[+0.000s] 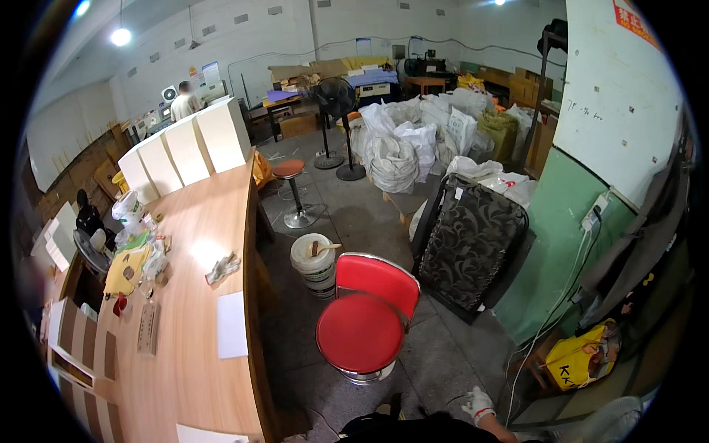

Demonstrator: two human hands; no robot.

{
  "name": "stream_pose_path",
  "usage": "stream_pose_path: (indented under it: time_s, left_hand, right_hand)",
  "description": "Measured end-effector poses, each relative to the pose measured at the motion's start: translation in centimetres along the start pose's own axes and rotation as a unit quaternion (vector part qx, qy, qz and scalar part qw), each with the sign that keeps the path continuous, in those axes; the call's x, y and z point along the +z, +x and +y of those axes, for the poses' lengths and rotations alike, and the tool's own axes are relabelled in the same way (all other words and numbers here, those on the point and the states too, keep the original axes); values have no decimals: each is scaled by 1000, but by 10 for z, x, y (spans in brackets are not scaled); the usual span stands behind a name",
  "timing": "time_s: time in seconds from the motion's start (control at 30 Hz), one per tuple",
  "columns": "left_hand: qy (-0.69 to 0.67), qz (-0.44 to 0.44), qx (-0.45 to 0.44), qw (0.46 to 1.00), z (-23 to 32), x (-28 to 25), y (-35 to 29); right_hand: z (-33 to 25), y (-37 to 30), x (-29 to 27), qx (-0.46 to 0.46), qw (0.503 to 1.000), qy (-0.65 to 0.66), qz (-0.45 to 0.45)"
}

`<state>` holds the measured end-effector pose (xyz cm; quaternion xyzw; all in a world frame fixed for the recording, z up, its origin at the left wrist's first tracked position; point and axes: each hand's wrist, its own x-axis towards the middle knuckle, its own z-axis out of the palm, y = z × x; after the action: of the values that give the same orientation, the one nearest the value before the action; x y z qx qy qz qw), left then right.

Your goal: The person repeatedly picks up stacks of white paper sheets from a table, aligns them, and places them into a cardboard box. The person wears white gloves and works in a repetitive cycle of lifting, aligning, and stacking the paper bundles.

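My right hand, in a white work glove with a red cuff, is low in the view, right of my dark clothing. Its fingers are somewhat apart, and nothing shows in them. White cables run down the wall just right of it, apart from the glove. My left hand is out of view. In front of me stands a swivel chair with a round red seat and a chrome-edged red backrest; neither hand touches it. To the left is a long wooden table bearing a pair of crumpled gloves and white paper.
A white bucket with a brush on top stands behind the chair. Beyond are a round stool, a black fan and piled white sacks. A dark patterned folding bed leans right, near a yellow bag. Another person stands far left.
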<state>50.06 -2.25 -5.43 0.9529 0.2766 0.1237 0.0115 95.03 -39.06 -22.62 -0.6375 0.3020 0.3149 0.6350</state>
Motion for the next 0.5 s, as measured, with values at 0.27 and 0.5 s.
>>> stream_pose_path:
  time_s: [0.27,0.5]
  left_hand:
    - [-238,40,73,968,134,145,294]
    - [-411,139,-313,845,164,240,584]
  right_hand:
    - [-46,119,-47,109,980,38,163]
    - [-228,262,26,71,997,-4,14]
